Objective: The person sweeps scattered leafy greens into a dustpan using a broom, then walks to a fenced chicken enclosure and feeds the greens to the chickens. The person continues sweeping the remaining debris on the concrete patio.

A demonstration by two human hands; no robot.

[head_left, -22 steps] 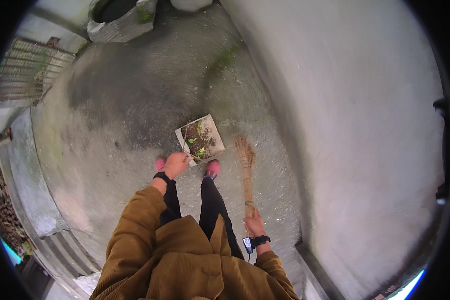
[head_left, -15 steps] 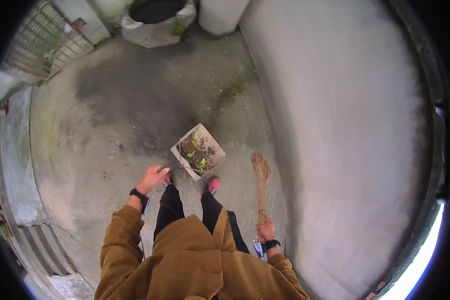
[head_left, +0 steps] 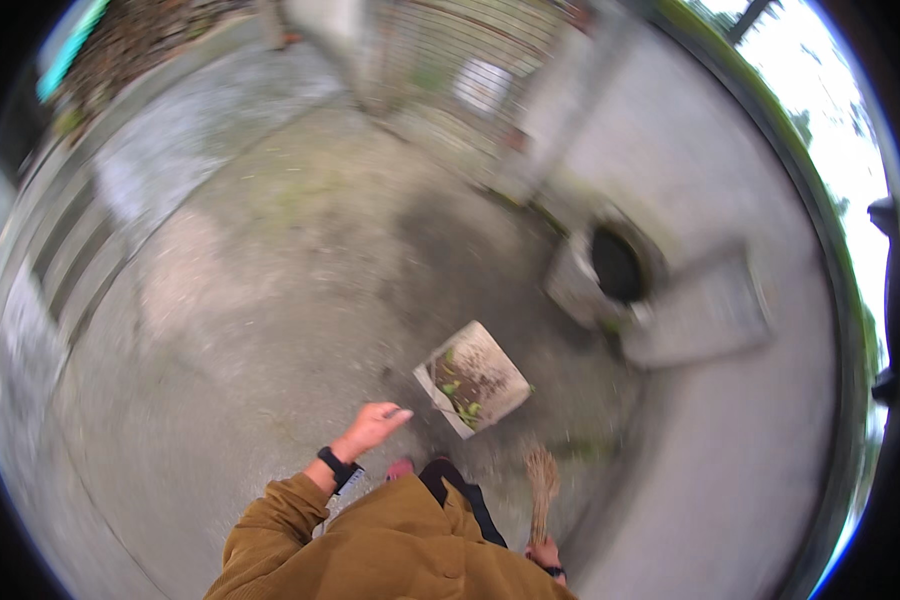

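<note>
A pale, square-edged dustpan with dark dirt and several green leaves in it is in front of me, just past my feet. My left hand is at its near left side, fingers closed around what looks like its thin handle, partly blurred. A straw hand broom is held low on my right, its brush end pointing away from me. My right hand is wrapped around the broom's handle near the lower edge.
Concrete ground spreads around me. Ahead to the right stands a stone basin with a dark round opening, by a pale wall. A barred gate is at the back; steps lie at the left.
My view has swung left, so the gate and basin now appear farther right. The dustpan and broom have come along with my hands; both grips look unchanged.
</note>
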